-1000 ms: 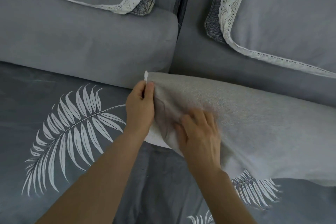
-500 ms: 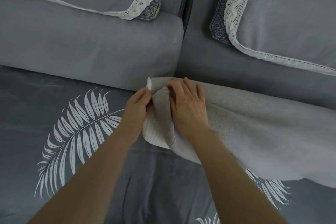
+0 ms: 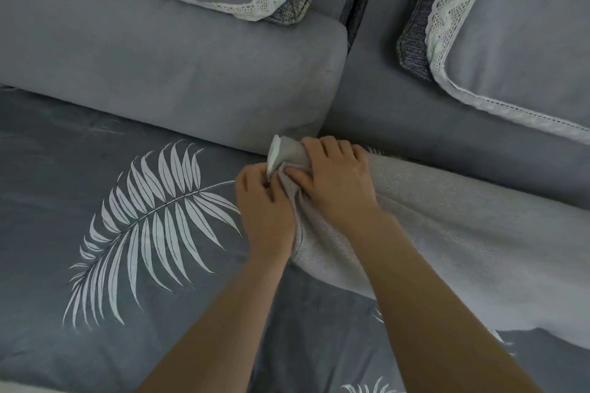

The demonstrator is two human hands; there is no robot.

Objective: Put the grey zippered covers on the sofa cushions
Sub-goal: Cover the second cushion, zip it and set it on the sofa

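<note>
Both hands are now gathered at one corner of the grey cover (image 3: 463, 233), and that is the change. A second ago the right hand (image 3: 335, 183) lay lower on the cover's side, well apart from the corner, while the left hand (image 3: 266, 210) alone pinched the tip. Since then the right hand has travelled up to the corner and closed on it, fingers curled over the top edge and thumb pressed into the cloth, so the fabric there is bunched where it was smooth. The left hand has slipped a little lower and sits touching the right. Its fingers are curled in and pinch the cover's edge just below a small white tip of the cushion (image 3: 274, 150) that pokes out. The covered cushion lies across the leaf-printed sofa seat (image 3: 79, 169), its far edge against the foot of the back cushions (image 3: 159, 73), with the worked corner near the gap between them. I judge that the cover is being drawn over the last of the filling at this corner. Since white shows there, the corner is not seated yet. No zipper can be seen, so I cannot tell whether it is open or closed.
</note>
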